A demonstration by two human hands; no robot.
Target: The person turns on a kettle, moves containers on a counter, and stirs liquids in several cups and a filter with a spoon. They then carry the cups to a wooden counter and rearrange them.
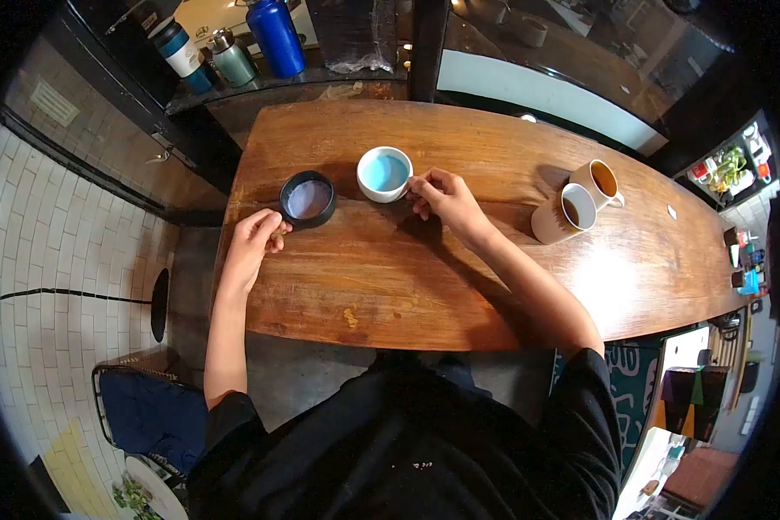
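Note:
My left hand [256,244] is closed on the handle side of a black cup [328,213] that holds a pale purple liquid. To its right, a white cup [381,193] with bright blue liquid is pinched at its handle by my right hand [445,201]. Both cups are upright over the wooden table [390,286], a short gap between them, and my fingers hide most of the two handles. Farther right are two mugs close together: a white mug with brown markings [550,220] and a second light mug [611,198], each with brown liquid inside.
Behind the table, a ledge carries a blue bottle [276,39], a green bottle [232,61] and a dark bottle with a white band [182,56]. A dark blue chair [143,416] stands at the lower left. A small white scrap [672,211] lies on the table's right part.

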